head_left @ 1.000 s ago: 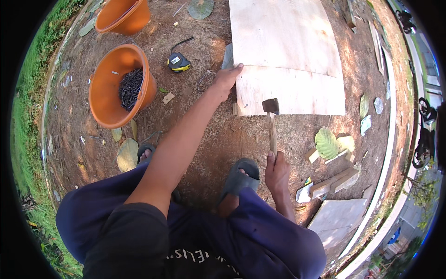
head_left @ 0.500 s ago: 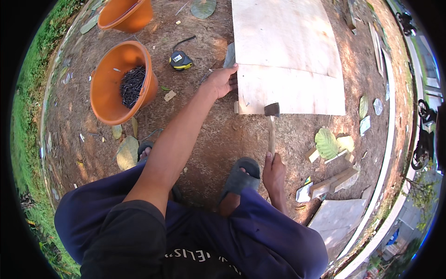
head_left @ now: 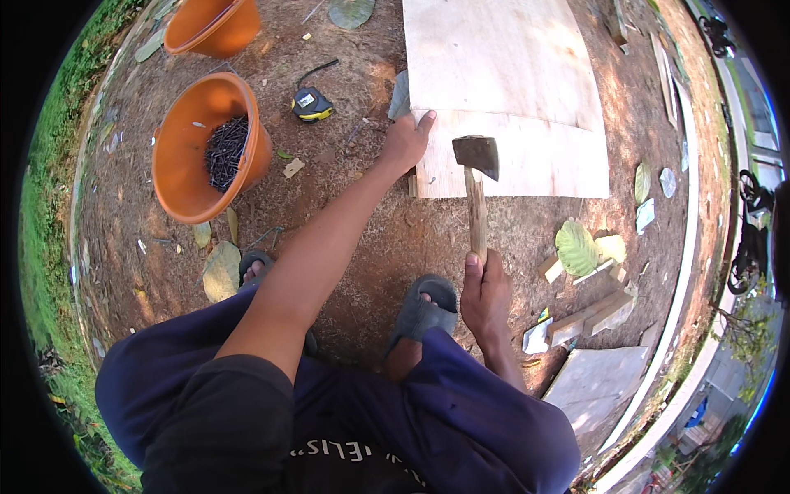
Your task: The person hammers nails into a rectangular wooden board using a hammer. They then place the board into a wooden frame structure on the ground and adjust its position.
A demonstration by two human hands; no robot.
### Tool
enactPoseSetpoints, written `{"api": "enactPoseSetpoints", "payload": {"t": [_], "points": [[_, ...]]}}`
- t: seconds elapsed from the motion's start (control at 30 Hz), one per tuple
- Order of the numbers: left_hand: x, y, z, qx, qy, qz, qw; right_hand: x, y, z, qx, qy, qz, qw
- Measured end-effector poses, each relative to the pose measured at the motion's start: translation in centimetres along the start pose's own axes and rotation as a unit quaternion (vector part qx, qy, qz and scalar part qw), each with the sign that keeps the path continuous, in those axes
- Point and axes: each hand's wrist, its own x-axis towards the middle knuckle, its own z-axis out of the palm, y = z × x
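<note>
Hammer [head_left: 476,177] now raised above plywood sheet [head_left: 527,156] — right hand [head_left: 485,296] clamped on handle — left hand [head_left: 405,142] flat at sheet's corner.

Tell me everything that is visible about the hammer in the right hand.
The hammer has a dark, rusty-looking metal head and a straight, pale wooden handle. The right hand grips the lower end of the handle, thumb along it. The hammer is upright in the picture, with its head over the near-left part of the plywood sheet; whether the head touches the sheet cannot be told. The left hand lies on the sheet's edge beside the head, apart from it.
</note>
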Motion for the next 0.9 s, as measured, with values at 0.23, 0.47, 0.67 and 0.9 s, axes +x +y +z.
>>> {"api": "enactPoseSetpoints", "payload": {"t": [0.23, 0.47, 0.67, 0.9], "points": [[0.0, -0.8, 1.1, 0.007, 0.054, 0.032, 0.998, -0.7, -2.2, -2.3, 0.071, 0.141, -0.140, 0.977], [0.2, -0.1, 1.5, -0.001, 0.032, 0.027, 0.999, 1.0, 1.9, -1.2, -0.076, -0.121, 0.027, 0.989], [0.0, -1.0, 0.8, 0.006, 0.054, 0.031, 0.998, -0.6, -3.1, -4.6, 0.110, 0.119, -0.202, 0.966], [0.5, 0.4, 1.0, -0.017, 0.009, 0.045, 0.999, 1.7, 3.1, -1.6, -0.098, -0.078, 0.019, 0.992]]}}
